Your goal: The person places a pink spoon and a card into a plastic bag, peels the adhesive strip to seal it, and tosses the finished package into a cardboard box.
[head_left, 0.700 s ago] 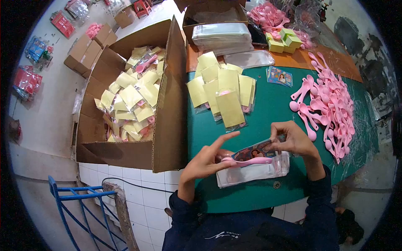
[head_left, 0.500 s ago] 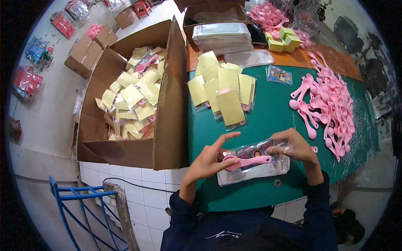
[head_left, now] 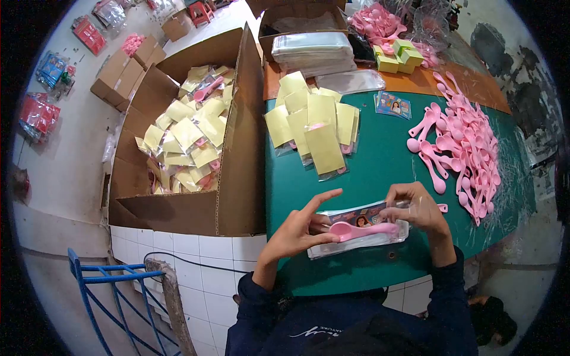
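A pink spoon (head_left: 371, 230) and a printed card (head_left: 362, 218) lie at a clear plastic bag, above a stack of clear bags (head_left: 356, 246) near the table's front edge. The thumb of my left hand (head_left: 303, 228) presses at the spoon's bowl end, its index finger stretched out and the other fingers behind the bag. My right hand (head_left: 418, 210) pinches the bag at its right end, close to the spoon's other end; its fingers are slightly blurred.
Packets with yellow backs (head_left: 323, 148) lie on the green table (head_left: 380, 160). Left of it, a cardboard box (head_left: 240, 172) holds many such packets. Pink spoons (head_left: 469, 154) are heaped at right. Printed cards (head_left: 393, 105), a clear-bag pile (head_left: 312, 50) and yellow-green boxes (head_left: 401, 58) lie farther back.
The spoon has shifted right, its bowl end now by my left thumb tip. The card sits slightly differently behind it. Both hands stay in nearly the same place, and the view has shifted slightly.
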